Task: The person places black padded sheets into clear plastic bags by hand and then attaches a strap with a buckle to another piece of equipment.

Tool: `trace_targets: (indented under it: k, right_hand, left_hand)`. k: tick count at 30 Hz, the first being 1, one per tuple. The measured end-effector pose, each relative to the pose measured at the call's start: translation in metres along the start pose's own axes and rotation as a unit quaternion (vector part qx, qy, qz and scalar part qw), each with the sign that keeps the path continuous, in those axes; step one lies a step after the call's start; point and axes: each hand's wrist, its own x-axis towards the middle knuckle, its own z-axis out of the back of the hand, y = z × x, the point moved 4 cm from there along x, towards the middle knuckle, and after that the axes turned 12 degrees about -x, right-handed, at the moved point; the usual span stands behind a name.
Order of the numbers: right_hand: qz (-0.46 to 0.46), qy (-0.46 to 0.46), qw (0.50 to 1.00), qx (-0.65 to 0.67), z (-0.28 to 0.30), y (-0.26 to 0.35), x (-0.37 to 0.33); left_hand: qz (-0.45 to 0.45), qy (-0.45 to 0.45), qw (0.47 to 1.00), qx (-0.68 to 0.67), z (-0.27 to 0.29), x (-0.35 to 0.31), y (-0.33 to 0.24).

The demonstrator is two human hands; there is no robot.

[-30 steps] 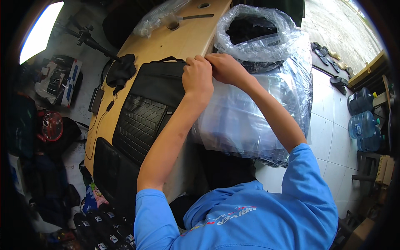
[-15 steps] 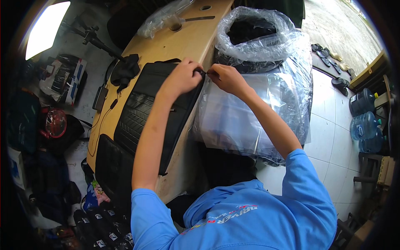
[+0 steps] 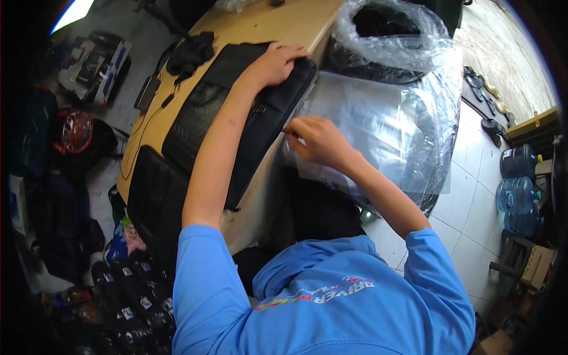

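As seen from the head camera, a black mat (image 3: 236, 112) lies on the wooden table (image 3: 248, 29), long axis running from the person up and away to the right. Left hand (image 3: 277, 59): flat, fingers spread, pressing the mat's far end. Right hand (image 3: 316, 141): pinched on the edge of a clear bag (image 3: 378, 124), just beside the mat's right edge. Second mat (image 3: 151, 195) nearer, lower left. Bagged black stock (image 3: 384, 35) beyond.
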Motion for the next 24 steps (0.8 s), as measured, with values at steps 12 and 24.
trace_targets:
  k: [12,24]
  right_hand:
    - [-0.063,-0.007,0.998,0.003,-0.022,0.057,-0.020]
    - [-0.013,0.053,0.997,0.058,-0.068,0.134,-0.042]
  left_hand:
    - [0.130,0.103,0.986,0.015,0.011,-0.082,-0.033]
    - [0.115,0.071,0.991,0.021,0.002,-0.076,-0.023]
